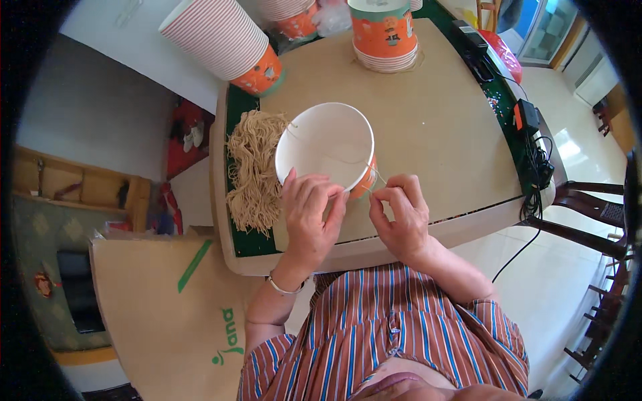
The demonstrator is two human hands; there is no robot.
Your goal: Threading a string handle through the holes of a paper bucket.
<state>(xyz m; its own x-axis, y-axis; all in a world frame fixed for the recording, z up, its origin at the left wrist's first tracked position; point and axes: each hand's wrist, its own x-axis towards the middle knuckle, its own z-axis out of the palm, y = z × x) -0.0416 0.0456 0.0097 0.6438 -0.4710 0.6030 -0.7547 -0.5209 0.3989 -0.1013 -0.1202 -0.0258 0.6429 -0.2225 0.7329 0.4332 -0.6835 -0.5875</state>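
Note:
A paper bucket (326, 144), white inside and orange outside, stands tilted toward me on the table. My left hand (311, 212) is at its near rim, fingers curled over the edge and thumb close by. Thin string (378, 175) runs across the bucket's mouth and over its right side. Its end is pinched between the thumb and fingers of my right hand (402, 214), just right of the bucket. To the left lies a thick bundle of tan strings (256, 170).
Stacked paper buckets (221, 41) lean at the back left, and another upright stack (384, 37) stands at the back. Black adapters and cables (531, 144) run along the table's right edge. A large cardboard box (167, 301) is at my left, a dark wooden chair (592, 210) at my right.

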